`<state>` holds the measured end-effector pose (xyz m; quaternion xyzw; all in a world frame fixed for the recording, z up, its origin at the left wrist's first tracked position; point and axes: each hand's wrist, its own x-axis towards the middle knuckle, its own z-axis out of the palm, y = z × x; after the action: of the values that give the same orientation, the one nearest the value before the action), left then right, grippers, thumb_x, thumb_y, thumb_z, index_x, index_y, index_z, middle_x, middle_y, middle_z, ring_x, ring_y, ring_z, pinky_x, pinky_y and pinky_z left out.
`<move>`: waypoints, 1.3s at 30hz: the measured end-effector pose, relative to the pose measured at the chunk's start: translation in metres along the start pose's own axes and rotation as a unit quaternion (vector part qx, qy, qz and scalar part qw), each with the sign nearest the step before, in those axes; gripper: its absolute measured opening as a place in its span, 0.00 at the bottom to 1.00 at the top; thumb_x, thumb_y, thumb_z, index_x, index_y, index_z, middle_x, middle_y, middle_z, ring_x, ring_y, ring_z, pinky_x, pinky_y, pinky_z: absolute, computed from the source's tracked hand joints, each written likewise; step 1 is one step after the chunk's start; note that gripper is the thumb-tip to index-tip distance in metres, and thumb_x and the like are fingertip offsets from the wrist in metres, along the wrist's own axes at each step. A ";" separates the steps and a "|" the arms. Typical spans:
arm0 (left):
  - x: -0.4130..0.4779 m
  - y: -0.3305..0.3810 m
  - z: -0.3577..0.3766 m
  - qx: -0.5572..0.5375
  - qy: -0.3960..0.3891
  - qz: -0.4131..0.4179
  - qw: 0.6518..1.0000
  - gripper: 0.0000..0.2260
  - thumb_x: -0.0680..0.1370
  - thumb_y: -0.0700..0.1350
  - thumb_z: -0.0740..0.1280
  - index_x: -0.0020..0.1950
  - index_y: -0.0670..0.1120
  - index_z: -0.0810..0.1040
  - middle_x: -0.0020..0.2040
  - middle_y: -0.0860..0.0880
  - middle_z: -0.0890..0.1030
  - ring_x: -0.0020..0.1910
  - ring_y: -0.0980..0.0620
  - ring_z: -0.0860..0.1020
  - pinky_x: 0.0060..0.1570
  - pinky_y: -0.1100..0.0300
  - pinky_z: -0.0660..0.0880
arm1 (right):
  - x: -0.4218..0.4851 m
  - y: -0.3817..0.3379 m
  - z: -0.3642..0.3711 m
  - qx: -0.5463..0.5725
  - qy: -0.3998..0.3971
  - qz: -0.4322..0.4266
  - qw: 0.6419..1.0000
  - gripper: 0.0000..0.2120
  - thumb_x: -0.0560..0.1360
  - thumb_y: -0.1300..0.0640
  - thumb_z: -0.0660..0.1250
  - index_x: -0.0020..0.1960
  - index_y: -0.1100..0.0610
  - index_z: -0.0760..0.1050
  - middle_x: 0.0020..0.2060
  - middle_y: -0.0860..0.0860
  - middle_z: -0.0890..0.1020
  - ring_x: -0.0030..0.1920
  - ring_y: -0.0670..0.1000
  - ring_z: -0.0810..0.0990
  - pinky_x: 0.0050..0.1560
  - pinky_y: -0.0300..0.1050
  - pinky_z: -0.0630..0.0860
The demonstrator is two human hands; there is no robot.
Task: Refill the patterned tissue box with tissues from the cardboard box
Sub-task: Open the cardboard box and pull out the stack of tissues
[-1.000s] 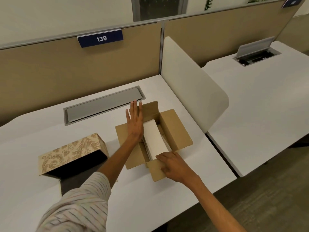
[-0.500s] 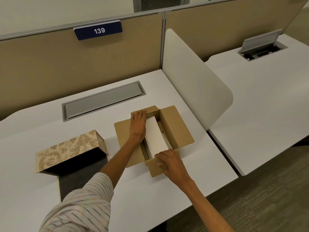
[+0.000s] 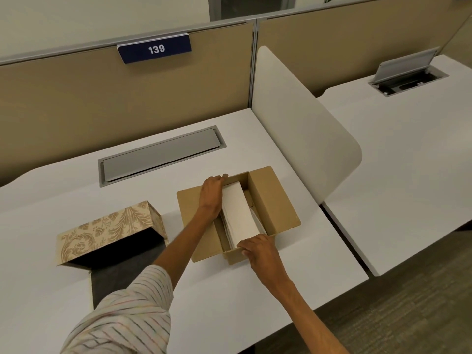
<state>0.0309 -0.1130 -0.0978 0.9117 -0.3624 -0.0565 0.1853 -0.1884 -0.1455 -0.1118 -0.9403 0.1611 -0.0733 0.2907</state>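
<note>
An open brown cardboard box sits on the white desk with its flaps spread. Inside it lies a white stack of tissues. My left hand curls over the stack's far left edge, fingers down inside the box. My right hand grips the stack's near end at the box's front wall. To the left lies the patterned tissue box, beige with a leaf print, tipped on its side with its dark open bottom facing me and its dark flap flat on the desk.
A grey cable hatch is set into the desk behind the boxes. A white rounded divider stands right of the cardboard box. Beyond it is a second desk with an open hatch. Beige partition at the back.
My left hand, flat and open above the box a second ago, has dropped and curled onto the far end of the tissue stack. My right hand stays at the near end.
</note>
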 end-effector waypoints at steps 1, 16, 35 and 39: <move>-0.001 0.001 -0.001 -0.010 -0.006 0.001 1.000 0.27 0.78 0.30 0.62 0.76 0.44 0.65 0.69 0.41 0.74 0.68 0.42 0.72 0.70 0.51 0.70 | 0.001 0.002 -0.002 0.003 -0.018 0.004 1.000 0.09 0.78 0.61 0.66 0.55 0.58 0.83 0.48 0.54 0.87 0.52 0.54 0.82 0.55 0.48 0.76; -0.035 0.030 0.028 -0.408 -0.063 -0.308 0.857 0.30 0.80 0.44 0.67 0.77 0.36 0.58 0.75 0.39 0.66 0.74 0.40 0.67 0.73 0.46 0.67 | 0.072 -0.002 -0.016 0.124 -0.080 0.240 0.960 0.28 0.82 0.46 0.57 0.76 0.59 0.57 0.75 0.57 0.66 0.74 0.58 0.66 0.74 0.55 0.65; -0.028 0.024 0.052 -0.516 -0.115 -0.452 0.719 0.26 0.79 0.47 0.69 0.73 0.38 0.68 0.71 0.41 0.74 0.69 0.41 0.73 0.69 0.50 0.71 | 0.104 0.014 0.020 0.124 -0.138 0.393 0.901 0.30 0.80 0.43 0.56 0.73 0.63 0.62 0.71 0.61 0.69 0.70 0.61 0.69 0.70 0.57 0.68; -0.026 0.023 0.052 -0.542 -0.110 -0.451 0.700 0.27 0.78 0.46 0.71 0.72 0.37 0.69 0.69 0.39 0.76 0.67 0.41 0.75 0.68 0.49 0.73 | 0.106 0.015 0.019 0.166 -0.134 0.400 0.891 0.28 0.78 0.44 0.60 0.70 0.62 0.66 0.67 0.60 0.74 0.66 0.60 0.74 0.66 0.55 0.73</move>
<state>-0.0150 -0.1262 -0.1385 0.6949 0.1678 -0.4204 0.5588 -0.0888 -0.1844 -0.1311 -0.7355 0.4685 0.1501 0.4659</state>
